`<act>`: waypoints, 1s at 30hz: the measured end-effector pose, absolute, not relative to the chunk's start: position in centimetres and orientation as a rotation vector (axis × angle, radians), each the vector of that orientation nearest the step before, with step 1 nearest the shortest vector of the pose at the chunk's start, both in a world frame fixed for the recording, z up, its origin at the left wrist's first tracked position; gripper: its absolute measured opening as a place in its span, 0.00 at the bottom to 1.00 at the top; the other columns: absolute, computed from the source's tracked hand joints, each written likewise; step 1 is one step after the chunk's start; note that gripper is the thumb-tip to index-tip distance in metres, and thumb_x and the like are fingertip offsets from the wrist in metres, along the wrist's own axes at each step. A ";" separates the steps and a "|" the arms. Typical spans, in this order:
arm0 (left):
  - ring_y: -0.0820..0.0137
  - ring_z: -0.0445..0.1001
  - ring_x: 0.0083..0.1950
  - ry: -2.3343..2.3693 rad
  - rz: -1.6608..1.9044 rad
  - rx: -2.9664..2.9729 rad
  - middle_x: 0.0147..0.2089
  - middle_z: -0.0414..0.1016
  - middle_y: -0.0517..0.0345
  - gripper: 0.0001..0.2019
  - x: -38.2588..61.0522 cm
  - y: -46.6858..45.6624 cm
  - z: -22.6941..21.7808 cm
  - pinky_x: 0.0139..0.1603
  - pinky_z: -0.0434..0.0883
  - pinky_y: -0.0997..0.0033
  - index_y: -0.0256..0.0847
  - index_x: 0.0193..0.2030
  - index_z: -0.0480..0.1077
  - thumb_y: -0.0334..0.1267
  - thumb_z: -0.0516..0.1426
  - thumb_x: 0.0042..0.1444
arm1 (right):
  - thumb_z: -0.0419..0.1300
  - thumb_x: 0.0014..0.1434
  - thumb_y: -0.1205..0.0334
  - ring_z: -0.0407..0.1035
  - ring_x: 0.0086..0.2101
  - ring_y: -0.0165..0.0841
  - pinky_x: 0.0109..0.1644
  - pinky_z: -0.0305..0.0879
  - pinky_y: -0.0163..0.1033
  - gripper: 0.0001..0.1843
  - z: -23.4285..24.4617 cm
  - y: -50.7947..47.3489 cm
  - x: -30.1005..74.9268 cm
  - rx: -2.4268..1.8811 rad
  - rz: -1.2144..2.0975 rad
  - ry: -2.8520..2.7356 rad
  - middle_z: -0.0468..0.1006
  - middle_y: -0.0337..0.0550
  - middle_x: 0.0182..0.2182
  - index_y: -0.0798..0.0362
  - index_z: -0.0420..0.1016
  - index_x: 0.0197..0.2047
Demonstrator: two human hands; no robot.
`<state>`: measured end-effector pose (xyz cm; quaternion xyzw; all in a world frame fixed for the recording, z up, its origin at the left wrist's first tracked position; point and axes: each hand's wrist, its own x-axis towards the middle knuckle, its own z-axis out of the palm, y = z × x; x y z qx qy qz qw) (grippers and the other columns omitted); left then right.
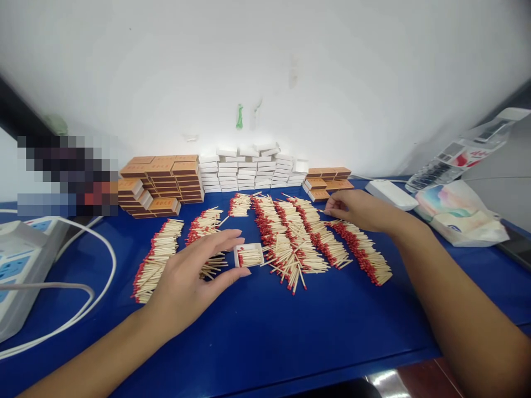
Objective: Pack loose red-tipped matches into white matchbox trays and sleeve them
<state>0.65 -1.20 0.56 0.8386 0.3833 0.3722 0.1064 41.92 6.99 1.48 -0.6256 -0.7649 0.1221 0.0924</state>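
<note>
My left hand [199, 265] curves around a small white matchbox tray [261, 254] that lies on the blue table. Its thumb and fingers grip the tray by its near and far sides. Inside the tray is a layer of red-tipped matches [250, 256]. At the far end of the rightmost row of matches [360, 250], my right hand [346, 210] has its fingertips pinched together. What looks like a match pokes out from the pinch, partly hidden by the fingers. More rows of loose matches [309, 237] lie between my hands, and others lie behind and left of my left hand.
Against the wall stand stacked orange matchboxes [161, 179], white matchbox trays [249, 171] and a smaller orange stack [329, 177]. At right are a white box [391, 194], a tissue pack [460, 215] and a plastic bottle [460, 155]. A power strip [31, 265] with cables lies left.
</note>
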 end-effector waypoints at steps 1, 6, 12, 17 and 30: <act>0.63 0.85 0.57 1.134 1.094 2.464 0.57 0.85 0.60 0.28 0.6 -1.2 0.6 0.66 0.77 0.62 0.51 0.65 0.67 0.46 0.69 0.61 | 0.58 0.67 0.40 0.69 0.29 0.36 0.33 0.61 0.42 0.21 1.8 6.8 41.6 -1.848 0.328 -2.247 0.80 0.45 0.29 0.49 0.75 0.33; 0.63 0.85 0.56 1.153 1.137 2.411 0.57 0.85 0.59 0.26 0.8 -1.2 0.5 0.64 0.78 0.63 0.51 0.64 0.68 0.47 0.69 0.61 | 0.58 0.69 0.39 0.70 0.34 0.38 0.36 0.64 0.44 0.20 4.7 4.0 36.0 -1.550 0.214 -2.002 0.80 0.46 0.34 0.47 0.77 0.40; 0.62 0.85 0.57 1.192 1.124 2.346 0.56 0.86 0.61 0.29 1.0 -1.2 0.5 0.64 0.78 0.64 0.52 0.64 0.68 0.49 0.70 0.59 | 0.60 0.72 0.52 0.70 0.33 0.34 0.36 0.66 0.41 0.10 5.0 0.2 26.9 -1.094 0.457 -2.181 0.78 0.42 0.35 0.47 0.76 0.40; 0.61 0.84 0.58 1.186 1.143 2.316 0.55 0.86 0.62 0.29 1.2 -1.2 0.6 0.65 0.78 0.65 0.52 0.64 0.69 0.49 0.71 0.58 | 0.60 0.72 0.59 0.72 0.37 0.36 0.39 0.66 0.42 0.06 3.7 -0.4 25.0 -1.031 0.475 -2.282 0.79 0.43 0.38 0.48 0.75 0.41; 0.64 0.84 0.58 1.187 1.154 2.278 0.56 0.85 0.62 0.28 1.0 -1.1 0.4 0.67 0.76 0.66 0.50 0.63 0.69 0.48 0.71 0.58 | 0.60 0.71 0.53 0.67 0.28 0.33 0.33 0.61 0.40 0.10 4.8 2.2 31.0 -1.221 0.135 -2.191 0.77 0.40 0.29 0.47 0.78 0.40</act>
